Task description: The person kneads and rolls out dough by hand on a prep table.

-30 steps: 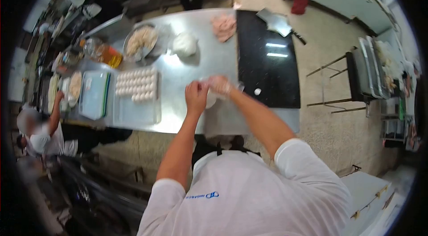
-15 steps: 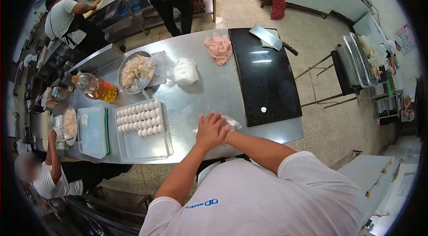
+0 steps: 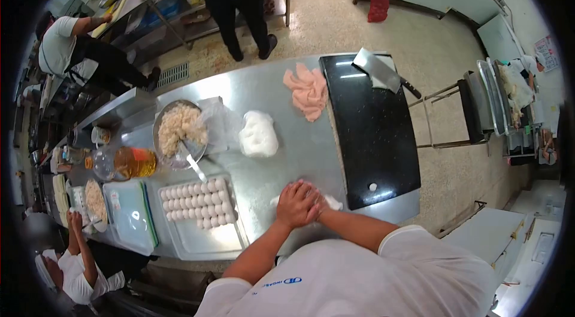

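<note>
My left hand (image 3: 294,204) lies over my right hand (image 3: 316,211), its fingers stretched across the other. Together they press down on a piece of white dough (image 3: 333,202) on the steel table, whose edges show on both sides. The right hand's fingers are mostly hidden beneath the left. A larger lump of white dough (image 3: 259,134) rests beyond the hands. To the left, small white dough balls (image 3: 200,202) stand in rows in a clear tray (image 3: 179,245).
A black slab (image 3: 374,137) on the right carries a cleaver (image 3: 378,70) and a small dough piece (image 3: 372,187). Further left are a pink cloth (image 3: 308,90), a bowl of filling (image 3: 179,128), an oil bottle (image 3: 123,163) and stacked lids (image 3: 129,212). Several people work nearby.
The view has shifted, so the table sits lower in it. My hands stay stacked on the dough. The co-worker at lower left now has both hands together near the plate.
</note>
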A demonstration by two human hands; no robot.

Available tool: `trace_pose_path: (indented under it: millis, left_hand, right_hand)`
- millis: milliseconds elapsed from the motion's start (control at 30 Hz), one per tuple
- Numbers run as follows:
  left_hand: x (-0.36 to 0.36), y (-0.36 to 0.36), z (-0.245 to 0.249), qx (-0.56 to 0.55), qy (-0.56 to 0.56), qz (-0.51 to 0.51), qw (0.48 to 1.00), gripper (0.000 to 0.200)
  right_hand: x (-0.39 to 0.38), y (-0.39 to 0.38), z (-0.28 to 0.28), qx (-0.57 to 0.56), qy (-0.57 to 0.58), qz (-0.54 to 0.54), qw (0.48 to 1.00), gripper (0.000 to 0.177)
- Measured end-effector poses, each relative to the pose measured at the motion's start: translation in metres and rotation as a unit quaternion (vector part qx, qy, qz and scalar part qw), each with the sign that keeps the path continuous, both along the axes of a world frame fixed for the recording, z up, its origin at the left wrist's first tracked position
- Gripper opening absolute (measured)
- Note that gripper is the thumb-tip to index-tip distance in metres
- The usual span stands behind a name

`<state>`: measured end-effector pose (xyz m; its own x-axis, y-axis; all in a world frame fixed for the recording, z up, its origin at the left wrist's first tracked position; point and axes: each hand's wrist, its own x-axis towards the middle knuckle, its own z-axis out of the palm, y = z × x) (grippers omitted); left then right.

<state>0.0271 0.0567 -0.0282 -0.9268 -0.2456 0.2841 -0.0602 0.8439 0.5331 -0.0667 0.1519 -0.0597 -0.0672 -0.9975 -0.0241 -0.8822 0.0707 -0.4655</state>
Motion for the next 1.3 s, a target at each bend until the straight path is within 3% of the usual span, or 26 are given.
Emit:
trace_pose_path:
  millis: [200,333,433,467,533,600,633,667,767,867,967,1133,1233,1300]
  left_hand:
    - [-0.017,-0.005,-0.012,-0.026,0.036,0.038,0.998,0.040]
    - [-0.009,-0.009,0.006,0.118,0.024,0.047,0.992,0.043]
    - [0.018,-0.022,0.033,0.272,0.012,0.069,0.960,0.044]
    - [0.026,-0.023,0.025,0.232,0.010,0.078,0.970,0.044]
    - [0.035,-0.006,-0.004,0.370,0.032,0.070,0.926,0.041]
    - [0.045,0.023,-0.017,0.483,0.086,0.085,0.867,0.041]
    - [0.050,0.033,-0.023,0.537,0.122,0.081,0.831,0.041]
    - [0.057,0.043,-0.026,0.589,0.155,0.082,0.789,0.042]
    - [0.066,0.059,0.005,0.329,0.059,0.104,0.937,0.048]
    - [0.053,0.063,0.018,0.140,0.002,0.060,0.988,0.052]
    - [0.035,0.067,0.013,-0.009,-0.001,0.034,0.999,0.052]
    - [0.009,0.062,-0.013,0.007,-0.023,0.067,0.997,0.046]
    - [-0.002,0.053,-0.014,0.018,-0.041,0.063,0.997,0.046]
    - [-0.012,0.047,-0.021,0.015,-0.033,0.070,0.997,0.047]
  right_hand:
    - [-0.009,-0.012,-0.024,-0.070,0.075,-0.014,0.995,0.042]
    - [-0.017,-0.018,-0.093,-0.178,0.157,-0.051,0.970,0.041]
    - [0.002,-0.002,0.013,-0.020,-0.101,-0.056,0.993,0.036]
    - [0.011,0.001,0.028,-0.021,-0.201,-0.095,0.975,0.033]
    - [0.026,0.009,-0.042,-0.071,-0.315,-0.126,0.938,0.031]
    - [0.035,0.026,-0.028,-0.108,-0.238,-0.178,0.949,0.029]
    - [0.049,0.037,0.010,-0.114,-0.110,-0.217,0.963,0.029]
    - [0.056,0.045,0.016,-0.124,-0.067,-0.215,0.966,0.030]
    - [0.053,0.067,0.024,-0.131,0.033,-0.199,0.971,0.030]
    - [0.026,0.069,0.025,-0.101,0.039,-0.164,0.981,0.028]
    - [0.008,0.065,0.018,-0.060,0.004,-0.097,0.993,0.028]
    - [-0.018,0.055,0.009,0.026,0.022,-0.079,0.996,0.033]
    - [-0.030,0.050,-0.008,-0.031,-0.010,-0.086,0.996,0.035]
    - [-0.046,0.041,0.003,0.041,-0.064,-0.056,0.995,0.037]
